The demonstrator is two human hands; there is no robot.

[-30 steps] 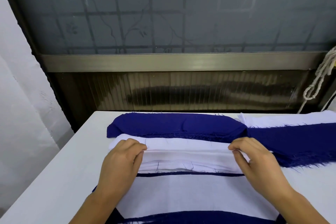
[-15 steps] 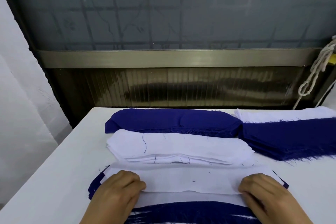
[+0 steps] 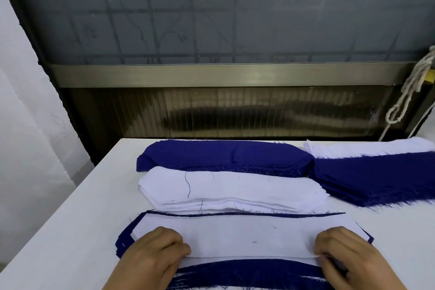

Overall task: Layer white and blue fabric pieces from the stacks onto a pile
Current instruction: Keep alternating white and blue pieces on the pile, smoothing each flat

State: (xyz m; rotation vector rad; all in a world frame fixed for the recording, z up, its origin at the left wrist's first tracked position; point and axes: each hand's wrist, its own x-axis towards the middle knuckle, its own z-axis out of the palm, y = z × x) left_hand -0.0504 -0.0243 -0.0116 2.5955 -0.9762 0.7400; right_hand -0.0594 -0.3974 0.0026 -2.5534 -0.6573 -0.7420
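Note:
A white fabric piece (image 3: pixel 249 235) lies on top of the layered blue-and-white pile (image 3: pixel 124 238) at the near edge of the table. My left hand (image 3: pixel 153 256) pinches its near-left edge with curled fingers. My right hand (image 3: pixel 348 259) pinches its near-right edge the same way. Behind the pile sits the white stack (image 3: pixel 230 190), and behind that the blue stack (image 3: pixel 223 155). Dark blue edges of lower layers (image 3: pixel 247 271) show below the white piece.
A second blue stack (image 3: pixel 376 179) with white pieces (image 3: pixel 367 148) behind it lies at the right. The white table (image 3: pixel 70 219) ends at a dark window wall. A knotted rope (image 3: pixel 407 92) hangs at the far right. A white wall stands to the left.
Both hands lifted one white piece off the white stack, drew it toward me, and laid it on the pile. The piece now lies flatter and closer than half a second ago.

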